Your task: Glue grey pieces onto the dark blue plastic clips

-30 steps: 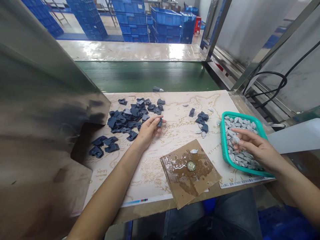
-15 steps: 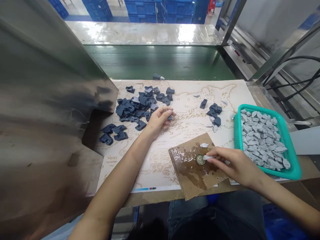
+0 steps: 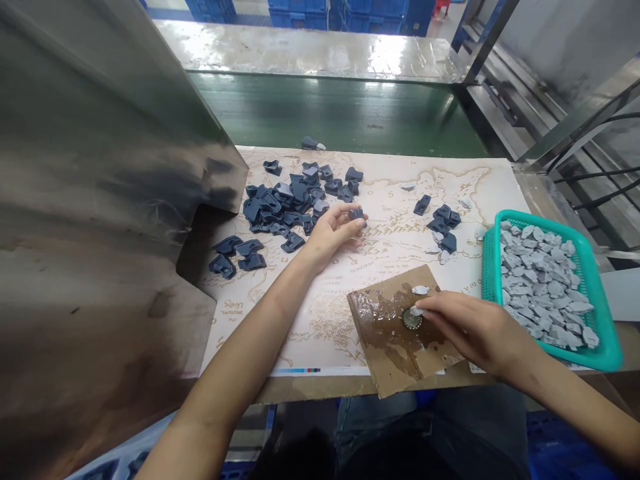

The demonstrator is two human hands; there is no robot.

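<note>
My left hand (image 3: 333,233) pinches a dark blue moulded piece (image 3: 356,213) between its fingertips, just right of a loose heap of similar dark blue pieces (image 3: 285,207). My right hand (image 3: 470,333) holds a small grey piece (image 3: 416,311) against a metal bottle cap (image 3: 412,320). The cap lies in a wet patch on a brown cardboard sheet (image 3: 380,333). Another small grey piece (image 3: 421,290) rests on that sheet. A teal plastic basket (image 3: 489,280) full of grey pieces stands to the right of my right hand.
Everything lies on a cream mat printed with a map (image 3: 325,327). A tall steel sheet (image 3: 100,200) rises along the left. Beyond the mat runs a green conveyor belt (image 3: 330,113), then a wet, shiny counter (image 3: 300,47) and stacked blue crates (image 3: 320,7).
My right hand has left the basket and moved to the bottle cap with a grey piece. My left hand has shifted slightly right, and the view has tilted down.
</note>
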